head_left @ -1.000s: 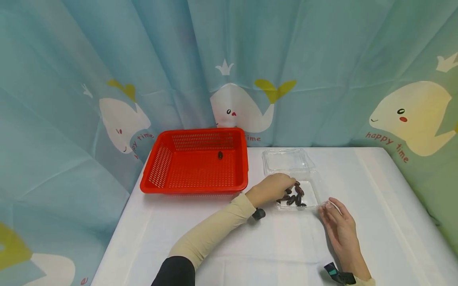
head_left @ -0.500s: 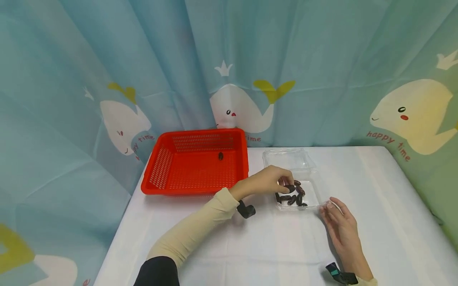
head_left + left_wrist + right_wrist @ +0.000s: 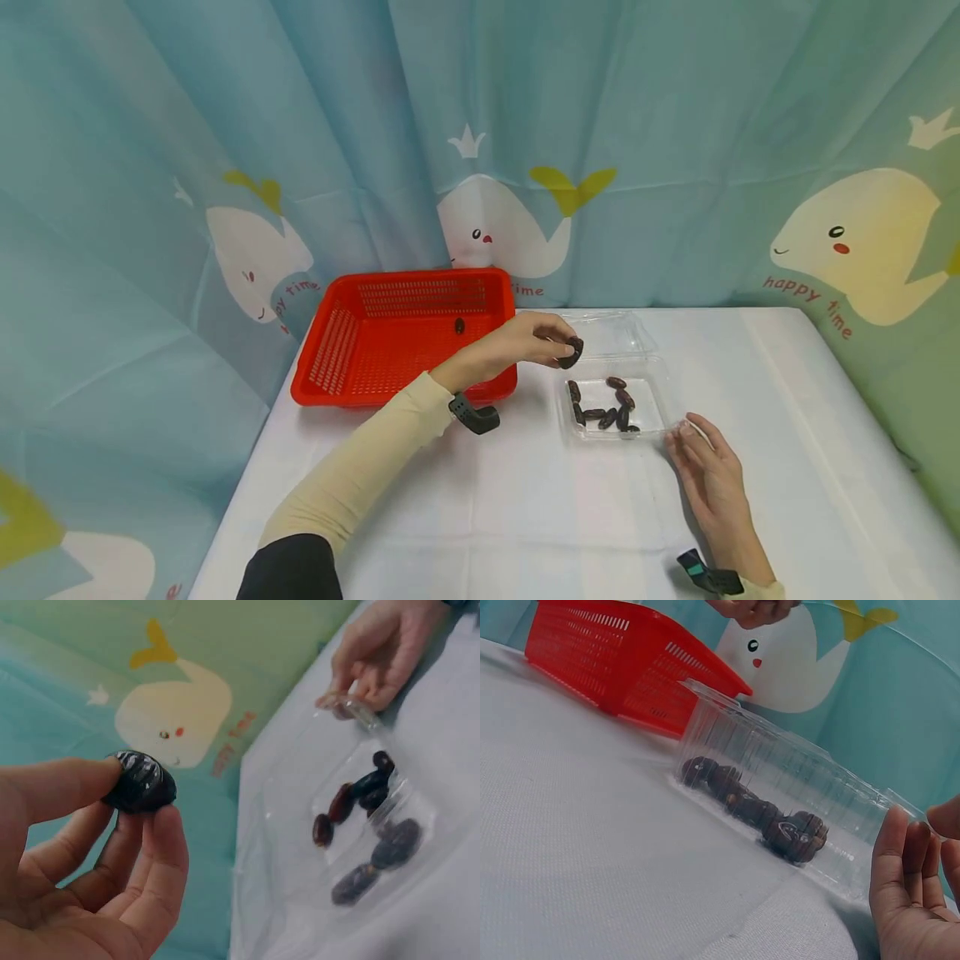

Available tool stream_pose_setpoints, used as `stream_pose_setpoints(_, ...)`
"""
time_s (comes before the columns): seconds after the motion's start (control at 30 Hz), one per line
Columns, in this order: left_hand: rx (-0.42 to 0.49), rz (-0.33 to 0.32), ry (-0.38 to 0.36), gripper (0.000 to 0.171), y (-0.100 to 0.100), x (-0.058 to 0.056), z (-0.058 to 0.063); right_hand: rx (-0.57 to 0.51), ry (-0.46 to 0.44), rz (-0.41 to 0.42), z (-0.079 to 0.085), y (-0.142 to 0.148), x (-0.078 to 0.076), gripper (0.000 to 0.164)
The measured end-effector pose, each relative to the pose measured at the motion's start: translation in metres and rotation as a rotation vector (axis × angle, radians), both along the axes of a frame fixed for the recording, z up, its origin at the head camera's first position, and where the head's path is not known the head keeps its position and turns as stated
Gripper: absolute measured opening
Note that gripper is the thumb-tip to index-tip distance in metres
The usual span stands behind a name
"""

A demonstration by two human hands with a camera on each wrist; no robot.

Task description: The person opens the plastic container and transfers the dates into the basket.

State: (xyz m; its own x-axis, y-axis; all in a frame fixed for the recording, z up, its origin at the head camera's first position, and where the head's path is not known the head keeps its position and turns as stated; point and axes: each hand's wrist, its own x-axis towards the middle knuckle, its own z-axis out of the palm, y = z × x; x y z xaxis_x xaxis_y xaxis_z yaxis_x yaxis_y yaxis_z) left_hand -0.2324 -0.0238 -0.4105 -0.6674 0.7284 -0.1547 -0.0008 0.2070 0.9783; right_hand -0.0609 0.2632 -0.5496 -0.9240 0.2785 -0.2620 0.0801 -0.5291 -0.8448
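My left hand [image 3: 525,340] pinches a dark, glossy date [image 3: 141,782] between thumb and fingertips. It is raised above the table, between the red basket and the clear plastic container [image 3: 662,392]. Several more dates [image 3: 625,400] lie loose on the container's floor, mostly along its left and front sides. At the container's front right corner, my right hand [image 3: 712,479] pinches the rim between thumb and finger, as the right wrist view [image 3: 915,900] also shows. One date [image 3: 460,326] rests inside the red basket [image 3: 497,392], near its back right.
Folded back behind the container lies its hinged clear lid [image 3: 611,333], partly behind my left hand. A white cloth [image 3: 525,517] covers the table. A blue-green curtain [image 3: 675,233] with whale prints hangs right behind the table's back edge.
The left hand has picked a date out of the container and moved it up and left, out over the container's back left side. The right hand stays at the rim.
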Motion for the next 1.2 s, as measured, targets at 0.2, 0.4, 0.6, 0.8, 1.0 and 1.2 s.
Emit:
stream_pose_setpoints(0.2, -0.012, 0.072, -0.081, 0.026, -0.019, -0.009, 0.012, -0.018, 0.000, -0.002, 0.001, 0.000, 0.001, 0.041)
stream_pose_setpoints(0.4, -0.043, 0.200, -0.133, 0.029, -0.045, -0.024, 0.009, -0.027, -0.007, -0.003, 0.001, 0.001, 0.000, 0.039)
stream_pose_setpoints(0.6, -0.064, 0.372, -0.239, 0.035, -0.070, -0.038, 0.000, -0.056, 0.005, 0.007, 0.000, 0.001, 0.000, 0.036)
stream_pose_setpoints(0.8, -0.076, 0.481, -0.305, 0.039, -0.090, -0.057, -0.013, -0.044, 0.001, 0.003, -0.001, 0.001, 0.000, 0.034)
stream_pose_setpoints(1.0, -0.103, 0.603, -0.346, 0.039, -0.110, -0.075, -0.028, -0.041, -0.001, 0.007, -0.002, 0.002, 0.000, 0.034)
stream_pose_setpoints(1.2, -0.136, 0.647, -0.349, 0.040, -0.121, -0.084, -0.035, -0.020, -0.008, 0.005, -0.002, 0.000, 0.000, 0.035)
